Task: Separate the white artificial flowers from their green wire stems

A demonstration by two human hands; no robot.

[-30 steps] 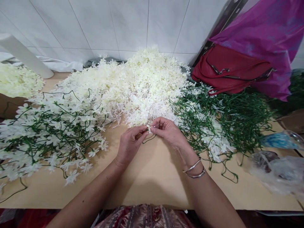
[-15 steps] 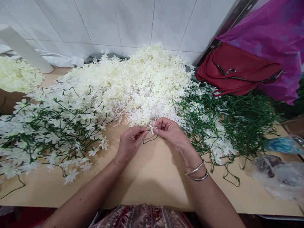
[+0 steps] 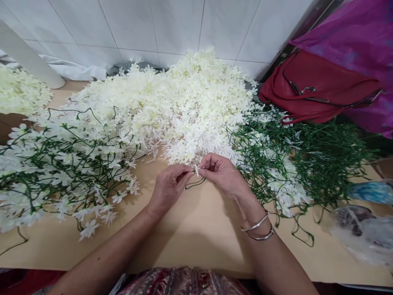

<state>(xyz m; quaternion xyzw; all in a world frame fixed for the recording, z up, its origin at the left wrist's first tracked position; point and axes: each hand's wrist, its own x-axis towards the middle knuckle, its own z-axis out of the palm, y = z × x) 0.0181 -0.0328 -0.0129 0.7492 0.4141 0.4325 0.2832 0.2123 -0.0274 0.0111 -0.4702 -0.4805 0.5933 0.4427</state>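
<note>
My left hand pinches the tip of a thin green artificial stem, which curves down below my fingers. Facing it, my right hand is closed in a pinch on a small white artificial flower at that stem's end. The fingertips of both hands nearly meet, hiding most of the joint. Just beyond them lies a big heap of loose white and cream flower heads. White flowers on green stems are piled to the left. Bare green stems with some white flowers among them lie to the right.
A red handbag and a purple plastic bag stand at the back right. Clear plastic bags lie at the right edge of the table. A white roll leans at the back left, before a tiled wall.
The camera view has shifted slightly. Both hands keep their pinch on the flower and stem, with the fingertips moved only a little.
</note>
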